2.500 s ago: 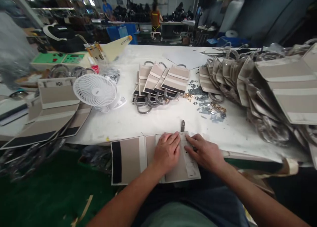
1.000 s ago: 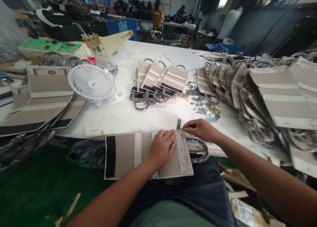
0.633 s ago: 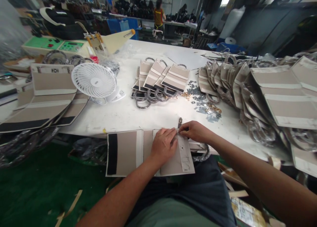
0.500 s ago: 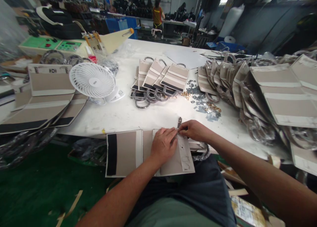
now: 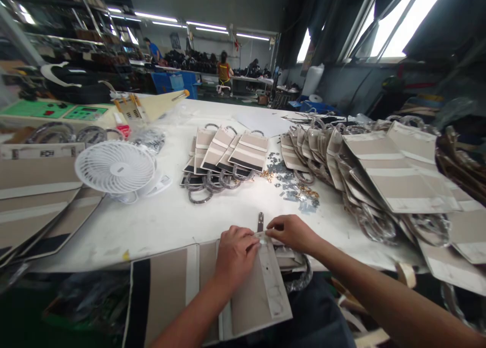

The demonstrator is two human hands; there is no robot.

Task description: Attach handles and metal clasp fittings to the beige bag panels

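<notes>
No legible lettering or numbers.

White desk fan (image 5: pixel 119 168): 1, reference. Right of fan, near side: bare hands, 2 (left hand (image 5: pixel 235 253), right hand (image 5: pixel 293 232)); open beige bag panel (image 5: pixel 248 307) at the hands, 1; dark hardware tab (image 5: pixel 260 221), 1. Right of fan, mid-table: fanned bag panels (image 5: pixel 248 148), at least 4; gold-coloured hardware clusters (image 5: pixel 308 191), 2. Far right of fan: stacked bag panels (image 5: pixel 402 186), overlapping, uncountable. Left of fan: banded panels (image 5: pixel 38 178), at least 2. Well beyond fan: co-workers (image 5: pixel 224 71), 2; ceiling tubes (image 5: pixel 155 17), at least 5
</notes>
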